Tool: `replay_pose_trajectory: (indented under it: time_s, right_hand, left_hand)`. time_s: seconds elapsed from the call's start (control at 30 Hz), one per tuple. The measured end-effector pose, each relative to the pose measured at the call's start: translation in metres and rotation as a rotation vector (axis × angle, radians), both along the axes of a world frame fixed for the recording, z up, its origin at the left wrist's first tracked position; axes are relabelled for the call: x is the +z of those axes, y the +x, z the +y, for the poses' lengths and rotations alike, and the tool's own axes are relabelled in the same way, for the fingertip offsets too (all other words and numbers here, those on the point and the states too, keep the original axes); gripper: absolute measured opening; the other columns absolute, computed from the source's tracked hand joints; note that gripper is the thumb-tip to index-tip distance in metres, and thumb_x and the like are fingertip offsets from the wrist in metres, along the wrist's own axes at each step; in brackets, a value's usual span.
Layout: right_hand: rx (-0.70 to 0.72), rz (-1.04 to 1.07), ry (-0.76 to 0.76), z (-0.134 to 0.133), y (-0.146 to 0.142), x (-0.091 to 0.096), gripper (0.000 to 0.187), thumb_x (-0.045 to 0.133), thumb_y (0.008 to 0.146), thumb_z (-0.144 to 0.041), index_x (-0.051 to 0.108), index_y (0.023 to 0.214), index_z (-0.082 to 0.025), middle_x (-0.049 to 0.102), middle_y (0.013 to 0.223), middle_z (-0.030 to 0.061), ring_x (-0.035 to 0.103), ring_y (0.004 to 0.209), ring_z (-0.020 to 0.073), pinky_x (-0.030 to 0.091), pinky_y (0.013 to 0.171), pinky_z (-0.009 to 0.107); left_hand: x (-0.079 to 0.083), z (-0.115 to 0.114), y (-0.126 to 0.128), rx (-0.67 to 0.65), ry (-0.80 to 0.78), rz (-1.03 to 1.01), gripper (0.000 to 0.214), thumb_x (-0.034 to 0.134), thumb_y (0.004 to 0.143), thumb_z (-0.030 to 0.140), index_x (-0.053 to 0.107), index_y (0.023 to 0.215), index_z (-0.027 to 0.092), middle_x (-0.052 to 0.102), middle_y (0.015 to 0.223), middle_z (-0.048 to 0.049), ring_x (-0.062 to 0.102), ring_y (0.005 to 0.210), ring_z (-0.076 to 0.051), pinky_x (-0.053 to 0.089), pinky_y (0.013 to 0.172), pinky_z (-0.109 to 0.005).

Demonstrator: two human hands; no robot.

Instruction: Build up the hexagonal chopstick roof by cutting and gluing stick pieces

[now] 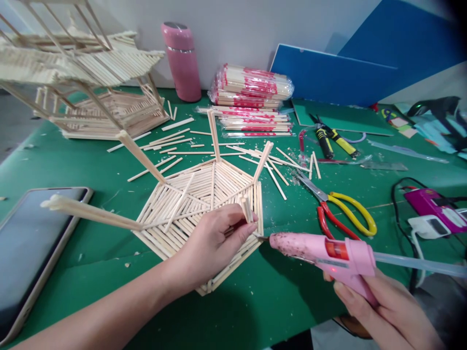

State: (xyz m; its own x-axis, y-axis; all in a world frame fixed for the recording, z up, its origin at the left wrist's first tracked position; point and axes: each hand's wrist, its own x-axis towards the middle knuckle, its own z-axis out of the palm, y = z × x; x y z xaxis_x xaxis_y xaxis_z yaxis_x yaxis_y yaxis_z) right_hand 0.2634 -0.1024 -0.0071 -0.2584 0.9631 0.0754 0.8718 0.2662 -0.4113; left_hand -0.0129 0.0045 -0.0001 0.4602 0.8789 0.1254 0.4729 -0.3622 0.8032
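Note:
My left hand (215, 238) is closed around a short upright post of wooden sticks (246, 208), standing at the right corner of a hexagonal stick base (204, 187). Four other posts rise, leaning outward, from the base's corners. In my right hand (383, 306) is a pink glue gun (324, 253), its nozzle pointing left at the foot of the post I hold. A clear glue stick (419, 263) projects from the gun's back. Whether the nozzle touches the wood I cannot tell. One loose stick (180, 202) lies across the base.
Red-and-yellow-handled scissors (339, 209) and yellow-black pliers (333, 138) lie right. Behind are wrapped chopstick bundles (251, 92), cut sticks (171, 141) and a pink flask (182, 63). A stick pavilion model (91, 92) stands back left; a phone (32, 248) lies left, a purple power strip (434, 206) right.

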Motion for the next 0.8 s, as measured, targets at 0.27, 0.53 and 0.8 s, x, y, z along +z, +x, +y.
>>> replay_pose_trajectory:
  time_s: [0.27,0.53,0.8]
  right_hand:
    - [-0.012,-0.001,-0.003,0.001,0.012,-0.007,0.027,0.058,0.073,-0.033,0.06,0.098,-0.022,0.067,0.071,0.0031,0.067,0.066,0.0206,0.057,0.053,0.021]
    - [0.01,0.005,0.022,0.003,-0.001,-0.001,0.023,0.055,0.074,-0.034,0.06,0.094,-0.023,0.066,0.074,0.0041,0.066,0.062,0.0199,0.056,0.053,0.021]
    - [-0.078,-0.005,0.043,-0.002,-0.002,-0.003,0.026,0.057,0.072,-0.035,0.058,0.098,-0.029,0.068,0.081,-0.0026,0.067,0.066,0.0164,0.053,0.061,0.014]
  left_hand:
    - [0.001,0.001,-0.001,-0.005,-0.011,0.015,0.015,0.047,0.082,0.022,0.059,0.079,0.016,0.064,0.076,-0.002,0.06,0.068,-0.013,0.046,0.06,-0.021]
    - [0.0,0.001,0.0,-0.016,0.013,-0.006,0.012,0.048,0.081,0.02,0.059,0.079,0.016,0.064,0.077,-0.0021,0.06,0.068,-0.012,0.046,0.06,-0.021]
    - [-0.002,0.0,-0.001,-0.01,0.01,0.005,0.013,0.048,0.081,0.022,0.059,0.078,0.017,0.064,0.078,-0.002,0.06,0.068,-0.013,0.047,0.061,-0.021]
